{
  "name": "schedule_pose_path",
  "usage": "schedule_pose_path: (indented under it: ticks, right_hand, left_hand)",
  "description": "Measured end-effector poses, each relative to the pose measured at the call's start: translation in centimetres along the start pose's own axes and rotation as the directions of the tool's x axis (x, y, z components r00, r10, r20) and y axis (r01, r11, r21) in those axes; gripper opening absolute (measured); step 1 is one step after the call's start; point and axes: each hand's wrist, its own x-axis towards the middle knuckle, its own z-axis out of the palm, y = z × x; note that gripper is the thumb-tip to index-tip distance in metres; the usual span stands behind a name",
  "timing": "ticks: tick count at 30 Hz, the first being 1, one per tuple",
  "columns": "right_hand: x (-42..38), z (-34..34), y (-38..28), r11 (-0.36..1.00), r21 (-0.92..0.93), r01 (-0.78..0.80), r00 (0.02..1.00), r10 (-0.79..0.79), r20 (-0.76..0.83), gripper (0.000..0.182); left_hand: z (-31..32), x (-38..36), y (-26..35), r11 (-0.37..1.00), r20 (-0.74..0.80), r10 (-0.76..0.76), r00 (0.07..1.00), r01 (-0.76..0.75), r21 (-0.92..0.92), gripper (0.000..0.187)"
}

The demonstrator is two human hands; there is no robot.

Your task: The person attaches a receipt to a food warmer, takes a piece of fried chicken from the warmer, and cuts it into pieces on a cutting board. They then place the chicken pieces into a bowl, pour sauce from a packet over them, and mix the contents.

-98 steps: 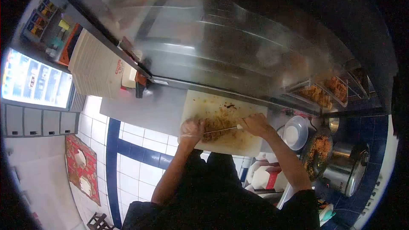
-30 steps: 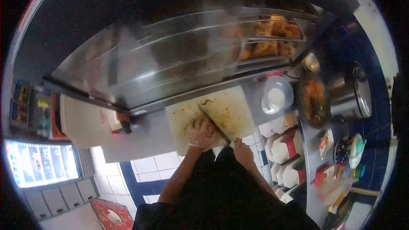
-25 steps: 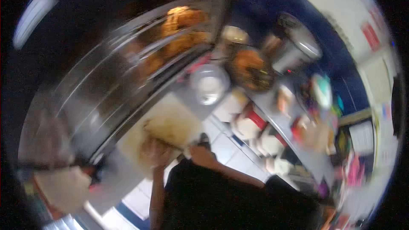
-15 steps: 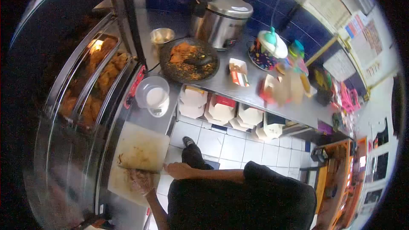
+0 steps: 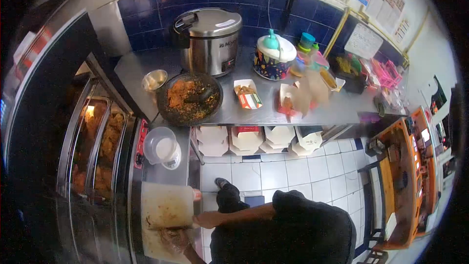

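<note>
My right hand (image 5: 206,219) grips a knife (image 5: 168,228), its thin blade lying across the cutting board (image 5: 168,198). In a clear plastic glove, my left hand (image 5: 174,240) curls on the board just below the blade. Whatever is under those fingers is too hidden to name. Brown stains and small crumbs mark the pale board. Above it on the same steel counter stand a clear plastic tub (image 5: 155,142) and a small white container (image 5: 171,159).
A heated cabinet with trays of fried chicken (image 5: 110,139) is at left. Along the back counter are a stone mortar (image 5: 193,110) with reddish paste, a steel rice cooker (image 5: 210,39), food boxes (image 5: 248,99) and a patterned pot (image 5: 272,61). Folded boxes (image 5: 244,139) fill the shelf below.
My view has turned, so the back counter appears further left and lower. Both hands stay at the board, with the knife still in my right hand.
</note>
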Motion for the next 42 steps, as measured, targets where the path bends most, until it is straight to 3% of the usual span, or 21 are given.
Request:
schedule_pose_path:
  ticks: [1,3,5,6,7,8,11,13,14,16,21,22,23,25,26,28,29,31,34,37,42]
  right_hand:
    - [0.7,1.4,1.2,0.980,-0.122,0.155,0.982,-0.166,-0.091,0.033]
    - [2.4,4.3,4.2,0.921,-0.257,0.291,0.927,-0.338,-0.163,0.034]
    - [2.6,4.8,5.1,0.692,-0.442,0.571,0.577,-0.721,-0.384,0.038]
    - [3.0,5.1,5.2,0.692,-0.447,0.567,0.575,-0.721,-0.387,0.038]
    - [2.2,3.9,3.1,0.872,-0.255,0.419,0.827,-0.482,-0.290,0.036]
    - [2.1,3.6,2.2,0.978,-0.089,0.191,0.972,-0.201,-0.120,0.036]
    - [1.9,3.3,2.1,0.958,-0.140,0.250,0.952,-0.269,-0.144,0.032]
    - [1.9,2.7,1.4,0.970,-0.099,0.223,0.964,-0.234,-0.128,0.030]
    - [1.6,2.0,1.0,0.980,-0.057,0.189,0.975,-0.194,-0.106,0.029]
    - [0.5,0.6,0.5,0.968,-0.037,0.248,0.959,-0.251,-0.131,0.031]
    - [1.8,3.7,2.8,0.842,0.044,0.537,0.817,-0.507,-0.276,0.036]
    - [0.3,1.0,0.4,0.952,0.087,0.293,0.952,-0.282,-0.120,0.036]
    - [-0.7,-0.7,-1.1,0.997,0.075,0.016,0.999,-0.019,0.037,0.041]
    - [-0.4,-0.2,-0.9,0.997,-0.071,0.003,1.000,-0.002,0.008,0.040]
    - [0.2,0.6,-0.2,0.978,-0.206,-0.027,0.999,0.019,-0.040,0.039]
    - [2.4,2.9,2.9,0.978,-0.208,0.031,0.992,-0.056,-0.115,0.038]
    - [2.5,2.4,2.8,0.975,-0.209,0.080,0.974,-0.121,-0.193,0.039]
    - [0.4,-1.0,0.2,0.986,-0.167,0.028,0.990,-0.051,-0.134,0.044]
    - [-1.0,-6.1,-2.8,0.985,-0.141,-0.098,0.994,0.103,0.026,0.051]
    - [1.4,-4.7,-0.5,0.950,-0.298,-0.088,0.987,0.123,0.102,0.051]
    - [0.4,-8.1,-4.1,0.857,-0.516,0.009,0.998,0.022,0.054,0.054]
  left_hand:
    - [7.4,-2.9,-9.3,0.970,-0.189,0.192,0.963,-0.157,0.186,0.069]
    - [7.5,-2.8,-8.9,0.994,-0.155,0.102,0.983,-0.096,0.045,0.068]
    - [8.0,-2.9,-9.3,0.995,-0.102,0.014,0.995,-0.023,-0.095,0.067]
    - [8.3,-3.0,-9.4,0.994,-0.092,0.001,0.996,-0.011,-0.106,0.069]
    - [8.8,-3.3,-9.8,0.993,-0.083,-0.013,0.997,0.003,-0.116,0.071]
    - [9.1,-3.7,-10.4,0.992,-0.073,-0.027,0.997,0.018,-0.123,0.073]
    - [8.4,-3.6,-10.4,0.990,-0.059,-0.055,0.997,0.047,-0.131,0.078]
    - [6.5,-2.8,-7.9,0.939,-0.252,0.303,0.919,-0.243,0.244,0.078]
    - [6.6,-2.7,-7.8,0.940,-0.263,0.301,0.916,-0.239,0.243,0.078]
    - [6.6,-3.1,-8.2,0.994,-0.029,-0.044,0.999,0.041,-0.106,0.074]
    - [7.0,-3.4,-7.2,0.931,0.110,-0.251,0.962,0.271,-0.246,0.081]
    - [6.8,-2.8,-7.0,0.903,0.144,-0.288,0.947,0.319,-0.289,0.083]
    - [6.4,-2.4,-6.6,0.900,0.125,-0.308,0.943,0.331,-0.283,0.083]
    - [5.7,-2.0,-5.9,0.866,0.332,-0.486,0.809,0.395,0.306,0.079]
    - [5.3,-2.4,-5.5,0.861,0.322,-0.494,0.807,0.404,0.308,0.079]
    - [4.9,-3.2,-4.6,0.903,0.029,-0.381,0.924,0.366,0.224,0.070]
    - [5.9,-3.3,-6.0,0.901,0.022,-0.384,0.923,0.370,0.226,0.070]
    - [8.3,-3.6,-9.3,0.987,-0.140,0.054,0.989,-0.031,0.159,0.068]
    - [7.3,-3.7,-8.1,0.982,-0.065,-0.184,0.981,0.186,0.026,0.063]
    - [8.3,-4.3,-9.4,0.964,-0.064,-0.106,0.992,0.118,0.237,0.059]
    - [8.6,-3.4,-10.0,0.996,-0.247,-0.060,0.967,0.075,0.050,0.060]
